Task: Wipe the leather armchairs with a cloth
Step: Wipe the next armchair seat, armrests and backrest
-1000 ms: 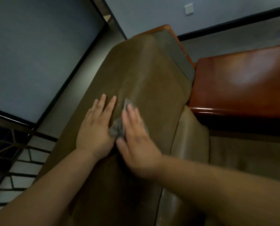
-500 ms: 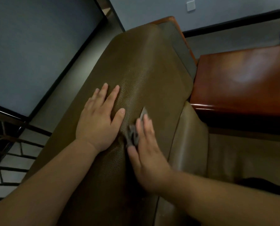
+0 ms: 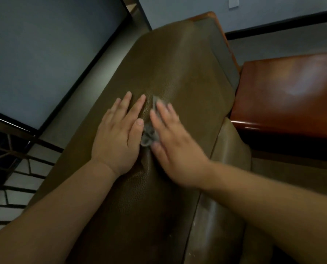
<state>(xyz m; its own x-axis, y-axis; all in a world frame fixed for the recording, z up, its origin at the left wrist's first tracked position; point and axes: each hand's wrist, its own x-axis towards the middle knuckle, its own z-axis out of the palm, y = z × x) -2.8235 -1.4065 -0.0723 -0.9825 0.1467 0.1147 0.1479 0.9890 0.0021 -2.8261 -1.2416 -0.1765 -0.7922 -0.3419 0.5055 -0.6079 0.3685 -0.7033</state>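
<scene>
Mid-wipe on armchair (image 3: 177, 73) top: right hand (image 3: 175, 147) pressing cloth (image 3: 149, 135) with flat fingers, left hand (image 3: 118, 136) spread flat beside; finished share unclear, probably much left.

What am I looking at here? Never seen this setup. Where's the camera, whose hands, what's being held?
There is no robot. A person wears one wide-angle camera on the head, looking down at their own bare hands. The brown surface is the top of a leather armchair. The left hand lies flat on the leather with straight fingers and holds nothing. The right hand presses a small grey cloth onto the leather with straight fingers; it looks blurred. At right is a glossy reddish wooden table.
</scene>
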